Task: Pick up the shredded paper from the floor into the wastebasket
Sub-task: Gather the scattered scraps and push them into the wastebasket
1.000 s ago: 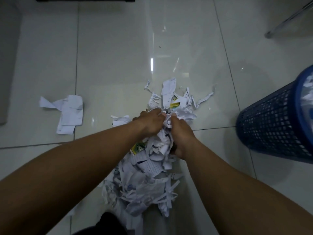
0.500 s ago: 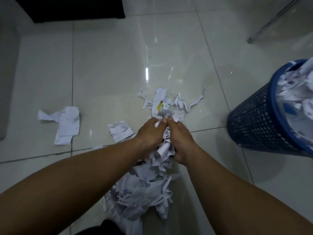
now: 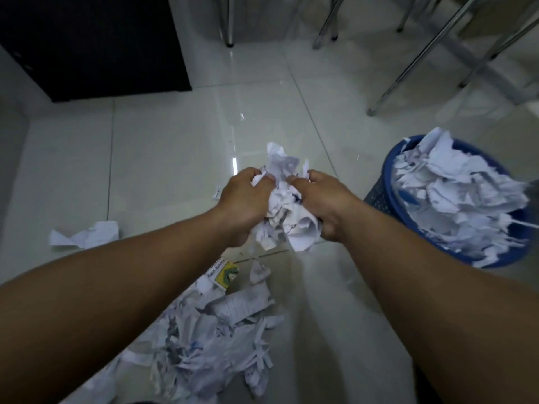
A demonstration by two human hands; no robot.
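Observation:
My left hand [image 3: 243, 204] and my right hand [image 3: 323, 204] press a bunch of shredded paper [image 3: 284, 211] between them, lifted off the floor. The blue mesh wastebasket [image 3: 379, 196] stands to the right of my hands, heaped with white paper scraps above its rim. A pile of shredded paper [image 3: 215, 345] lies on the floor below my hands, near my body. A separate torn sheet [image 3: 90, 234] lies at the left, and a small scrap [image 3: 216, 192] sits beside my left hand.
The floor [image 3: 163, 158] is glossy white tile. A dark cabinet [image 3: 93, 45] stands at the back left. Metal chair and table legs [image 3: 408, 62] cross the back right, behind the wastebasket.
Both hands have risen from the floor with a bunch of paper held between them. The view has tilted up and right, bringing the whole wastebasket, the cabinet and the metal legs into sight.

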